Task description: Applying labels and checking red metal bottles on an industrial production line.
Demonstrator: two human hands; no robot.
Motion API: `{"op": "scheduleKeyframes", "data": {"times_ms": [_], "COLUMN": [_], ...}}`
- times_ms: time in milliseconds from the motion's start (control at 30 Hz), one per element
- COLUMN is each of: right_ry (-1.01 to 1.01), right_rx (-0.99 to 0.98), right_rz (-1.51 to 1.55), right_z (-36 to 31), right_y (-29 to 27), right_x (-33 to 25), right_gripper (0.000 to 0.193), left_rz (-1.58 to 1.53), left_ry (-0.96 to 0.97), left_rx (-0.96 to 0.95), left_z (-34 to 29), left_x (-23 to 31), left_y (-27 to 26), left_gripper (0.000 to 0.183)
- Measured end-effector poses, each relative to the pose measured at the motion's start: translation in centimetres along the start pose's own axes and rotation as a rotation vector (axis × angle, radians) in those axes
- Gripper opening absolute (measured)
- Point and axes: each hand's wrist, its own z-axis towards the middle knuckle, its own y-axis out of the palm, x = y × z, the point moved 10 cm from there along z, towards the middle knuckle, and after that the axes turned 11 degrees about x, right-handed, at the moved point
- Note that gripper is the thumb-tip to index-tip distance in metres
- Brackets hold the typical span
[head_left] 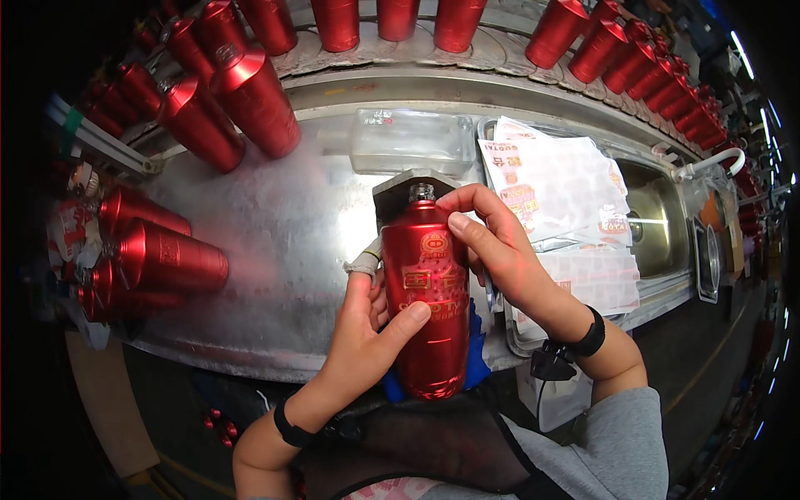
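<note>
A shiny red bottle [429, 333] with gold lettering and a bare clear neck lies in front of me, its neck pointing away and its base toward my body. My left hand [375, 321] grips its left side, thumb across the front; one finger wears a pale wrap. Around the shoulder near the neck my right hand [500, 246] is closed, thumb and index finger pressed on the red surface. Behind the bottle's neck is a grey angular metal block [392, 198]. Blue cloth [477, 354] shows beneath the bottle's lower part.
On the metal table [283, 250], several red bottles [171, 258] stand at left. A clear plastic tray [412, 140] sits at the back. Printed sheets [558, 187] lie on a tray at right, beside a sink [654, 221] with a white faucet [717, 162]. A conveyor [500, 62] carries more bottles.
</note>
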Motion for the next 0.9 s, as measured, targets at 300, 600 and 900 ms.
{"op": "scheduleKeyframes", "data": {"times_ms": [300, 600, 900], "right_ry": [-0.040, -0.009, -0.042], "right_rx": [-0.005, -0.026, 0.010], "right_rz": [-0.015, -0.039, 0.037], "right_z": [0.11, -0.21, 0.02], "right_y": [-0.31, -0.01, 0.00], "right_x": [0.14, 0.09, -0.05], "right_gripper": [0.030, 0.032, 0.040], "left_rz": [-0.006, 0.018, 0.019], "left_ry": [-0.011, -0.026, 0.008], "left_rx": [-0.009, -0.012, -0.020], "left_z": [0.16, 0.22, 0.18], "left_x": [-0.25, -0.52, -0.34], "left_y": [0.16, 0.17, 0.42], "left_gripper": [0.081, 0.080, 0.079]}}
